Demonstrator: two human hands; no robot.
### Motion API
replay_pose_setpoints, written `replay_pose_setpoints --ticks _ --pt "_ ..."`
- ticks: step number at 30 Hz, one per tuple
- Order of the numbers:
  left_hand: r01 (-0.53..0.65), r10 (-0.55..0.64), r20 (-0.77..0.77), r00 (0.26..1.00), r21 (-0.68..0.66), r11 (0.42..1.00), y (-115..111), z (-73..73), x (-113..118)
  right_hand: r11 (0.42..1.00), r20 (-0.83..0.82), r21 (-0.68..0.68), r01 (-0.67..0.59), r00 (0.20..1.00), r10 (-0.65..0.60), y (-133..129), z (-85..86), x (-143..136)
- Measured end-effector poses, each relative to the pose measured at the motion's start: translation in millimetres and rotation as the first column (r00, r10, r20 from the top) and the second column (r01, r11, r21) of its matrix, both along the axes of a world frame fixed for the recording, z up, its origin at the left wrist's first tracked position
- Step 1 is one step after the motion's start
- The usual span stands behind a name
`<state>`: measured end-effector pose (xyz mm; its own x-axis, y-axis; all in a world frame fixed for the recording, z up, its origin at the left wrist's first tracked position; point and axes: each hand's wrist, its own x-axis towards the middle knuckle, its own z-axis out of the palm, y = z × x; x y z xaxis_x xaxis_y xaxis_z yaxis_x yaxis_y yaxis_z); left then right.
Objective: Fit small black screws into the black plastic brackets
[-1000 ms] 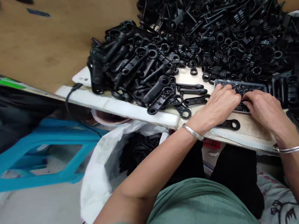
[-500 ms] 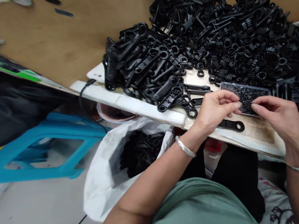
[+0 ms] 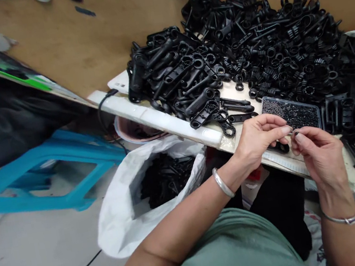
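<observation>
My left hand (image 3: 261,136) pinches something tiny between thumb and forefinger, too small to name. Close beside it, my right hand (image 3: 319,147) pinches a small black piece (image 3: 296,134) at its fingertips. The fingertips of both hands nearly meet in front of a clear plastic box (image 3: 319,118) of tiny dark parts. A black plastic part with a ringed end (image 3: 281,147) lies on the tabletop, partly hidden beneath my left hand.
Black plastic handles (image 3: 168,74) and rings (image 3: 272,52) are heaped across the table against cardboard walls. A white sack (image 3: 114,222) of black parts stands below the table's edge (image 3: 162,117). At the left is a blue stool (image 3: 103,175).
My right hand has moved left from the box's near edge to my left hand, now with a small black piece at its fingertips. My left hand has shifted only slightly.
</observation>
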<state>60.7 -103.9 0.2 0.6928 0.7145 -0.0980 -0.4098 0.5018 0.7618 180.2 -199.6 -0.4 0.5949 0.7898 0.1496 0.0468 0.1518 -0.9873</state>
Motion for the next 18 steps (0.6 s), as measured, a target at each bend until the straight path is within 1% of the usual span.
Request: replay_pose_setpoints --ticks 5,9,11,14,18 --pt "-0.017 0.018 0.043 0.999 -0.019 1.0 -5.6 -2.6 1.8 0.999 -0.044 0.023 0.026 0.999 -0.025 -0.7 -2.8 -5.4" --pt "-0.014 0.016 0.051 0.999 -0.034 0.999 -8.6 -4.6 1.9 0.998 -0.026 0.033 0.046 0.999 -0.045 -1.3 -5.6 -5.0" --pt "-0.006 0.008 0.05 0.999 -0.031 0.999 -9.6 -5.4 1.5 0.998 0.012 0.043 0.053 0.998 -0.054 -2.6 -6.4 -3.1" --pt "0.001 0.0 0.047 0.999 -0.012 1.0 -10.3 -6.5 1.0 0.998 0.114 0.029 0.052 0.992 -0.055 -6.7 -5.7 -0.1" --pt "0.012 -0.012 0.041 0.999 0.013 1.0 -11.1 -8.3 1.1 0.994 0.287 -0.066 0.086 0.956 -0.063 -13.5 1.6 -1.3"
